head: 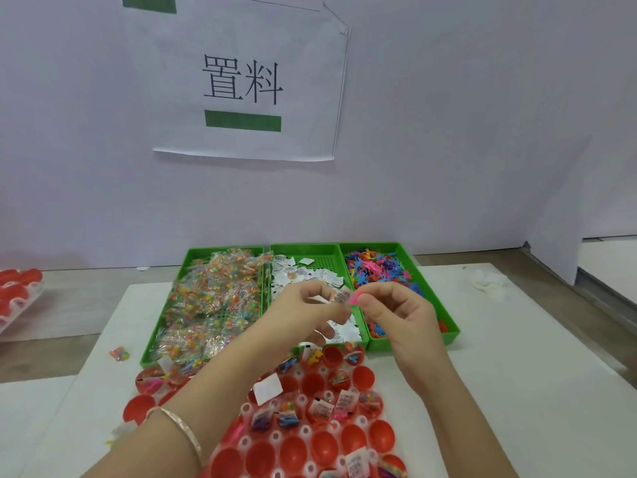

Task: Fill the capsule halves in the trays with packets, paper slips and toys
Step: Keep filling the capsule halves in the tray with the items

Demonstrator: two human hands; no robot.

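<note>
Red capsule halves (324, 446) sit in a clear holder tray near me; some hold packets, paper slips and toys, others are bare. My left hand (310, 307) pinches a small paper slip (340, 298) above the middle green tray (303, 251) of paper slips. My right hand (396, 315) pinches a pink toy (355, 299) right beside that slip. A left green tray (193, 257) holds candy packets (213, 301). The right green tray (448, 326) holds colourful toys (375, 270).
One loose packet (119, 353) lies on the white mat left of the trays. More red capsule halves (17, 288) stand at the far left edge. A paper sign (241, 88) hangs on the white wall behind. White scraps (489, 281) lie at the right.
</note>
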